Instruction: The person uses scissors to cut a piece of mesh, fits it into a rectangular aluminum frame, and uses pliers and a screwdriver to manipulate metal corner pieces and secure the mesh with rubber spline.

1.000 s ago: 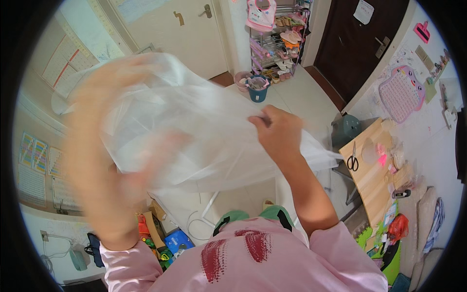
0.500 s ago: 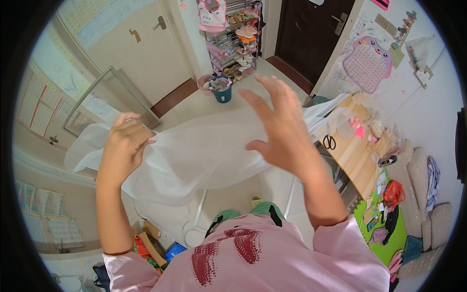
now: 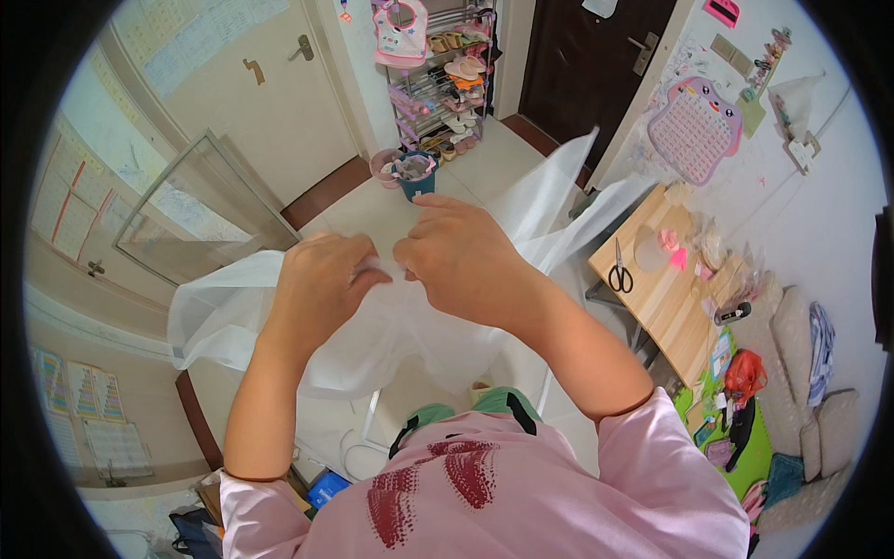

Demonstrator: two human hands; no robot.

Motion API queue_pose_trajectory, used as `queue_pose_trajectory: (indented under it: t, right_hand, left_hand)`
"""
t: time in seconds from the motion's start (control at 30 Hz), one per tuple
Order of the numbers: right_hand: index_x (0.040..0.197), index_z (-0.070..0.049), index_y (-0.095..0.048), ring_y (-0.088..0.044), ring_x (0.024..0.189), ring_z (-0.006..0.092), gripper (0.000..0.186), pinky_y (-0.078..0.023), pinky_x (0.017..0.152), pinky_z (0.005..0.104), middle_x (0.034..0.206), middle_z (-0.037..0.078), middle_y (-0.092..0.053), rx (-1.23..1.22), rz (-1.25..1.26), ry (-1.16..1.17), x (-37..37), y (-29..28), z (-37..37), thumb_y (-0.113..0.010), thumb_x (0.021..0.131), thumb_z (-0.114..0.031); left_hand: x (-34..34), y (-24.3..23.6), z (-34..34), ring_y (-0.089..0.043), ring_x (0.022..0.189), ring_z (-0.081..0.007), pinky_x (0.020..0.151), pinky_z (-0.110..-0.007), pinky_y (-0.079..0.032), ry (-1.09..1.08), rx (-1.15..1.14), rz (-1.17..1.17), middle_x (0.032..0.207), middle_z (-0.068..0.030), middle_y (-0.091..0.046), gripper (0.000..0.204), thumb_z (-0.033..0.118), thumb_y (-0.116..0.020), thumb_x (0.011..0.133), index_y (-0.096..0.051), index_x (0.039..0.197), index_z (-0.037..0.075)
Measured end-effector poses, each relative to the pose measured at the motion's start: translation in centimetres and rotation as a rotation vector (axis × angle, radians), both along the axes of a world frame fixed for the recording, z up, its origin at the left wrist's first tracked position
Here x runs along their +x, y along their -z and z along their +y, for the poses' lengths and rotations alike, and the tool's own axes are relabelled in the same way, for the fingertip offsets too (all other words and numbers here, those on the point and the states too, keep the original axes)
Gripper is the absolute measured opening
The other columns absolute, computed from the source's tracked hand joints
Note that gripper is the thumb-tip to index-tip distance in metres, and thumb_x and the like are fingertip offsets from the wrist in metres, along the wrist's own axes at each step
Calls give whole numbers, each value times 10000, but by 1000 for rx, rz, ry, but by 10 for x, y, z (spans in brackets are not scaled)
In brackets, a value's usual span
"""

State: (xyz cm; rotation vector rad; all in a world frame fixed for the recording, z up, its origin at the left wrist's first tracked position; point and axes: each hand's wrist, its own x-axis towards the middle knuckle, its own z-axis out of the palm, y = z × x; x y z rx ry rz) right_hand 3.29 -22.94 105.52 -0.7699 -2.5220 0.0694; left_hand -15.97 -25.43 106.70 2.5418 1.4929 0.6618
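Note:
A wide piece of sheer white fabric (image 3: 410,331) hangs in front of me, spreading out to both sides. My left hand (image 3: 321,279) pinches it near the middle, thumb and fingers pressed together. Close beside it, my right hand (image 3: 466,256) is also closed on the cloth, its fingers bent inward. Only a small gap parts the two hands. To the right, a loose end of the fabric flares up toward the dark door. My fingers hide the exact spot where the cloth is gripped.
On the right stands a wooden table (image 3: 666,321) with black-handled scissors (image 3: 620,270) and pink pieces on it. A mesh screen frame (image 3: 207,205) leans at the left. A blue-green bucket (image 3: 419,179) stands by the shoe rack (image 3: 447,84). A cushioned sofa (image 3: 792,373) lies beyond the table.
My right hand, open and apart before, has come down and left beside my left hand and closed on the fabric. My left hand has shifted right; the cloth's right end has lifted.

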Motion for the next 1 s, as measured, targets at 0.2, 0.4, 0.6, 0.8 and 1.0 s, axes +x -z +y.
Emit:
queue_pose_trajectory:
  t: [0.2,0.4,0.6,0.8,1.0]
  right_hand:
    - [977,-82,-634,-557,698,156,344,-455,569,246,849,56,-592,228,863,626,101,8,14,-613,672,75]
    - [1123,-110,-585,-553,756,208,485,-453,630,299,951,89,-566,-280,543,301,63,32,42,-574,679,85]
    - [877,-44,-608,-567,781,237,199,-463,689,343,1151,101,-529,-628,-10,131,-1,82,67,-675,691,-63]
    - [1108,-5,-484,-503,1037,412,501,-396,913,458,1337,185,-375,-360,-150,702,-30,108,51,-702,675,-130]
    - [1275,-7,-307,-590,793,276,657,-501,731,422,1044,202,-542,-910,383,671,-26,136,60,-543,664,44]
  left_hand:
    - [-43,9,-15,-546,639,-304,606,-356,-443,32,0,-98,639,-119,-569,167,19,-734,550,-607,656,5]
    - [-40,8,-40,-569,657,-328,691,-354,-490,147,-100,-127,640,-134,-575,249,-10,-694,523,-650,769,-3]
    - [-65,8,-58,-537,581,-269,559,-335,-444,72,-203,-127,607,-110,-522,471,-115,-538,515,-671,939,40]
    - [-98,23,-75,-549,571,-261,493,-322,-428,-62,-282,-145,643,-102,-538,577,-135,-503,515,-651,1032,78]
    - [-108,38,-91,-547,588,-275,542,-308,-446,-159,-384,-230,682,-112,-561,575,-163,-480,556,-615,1067,62]
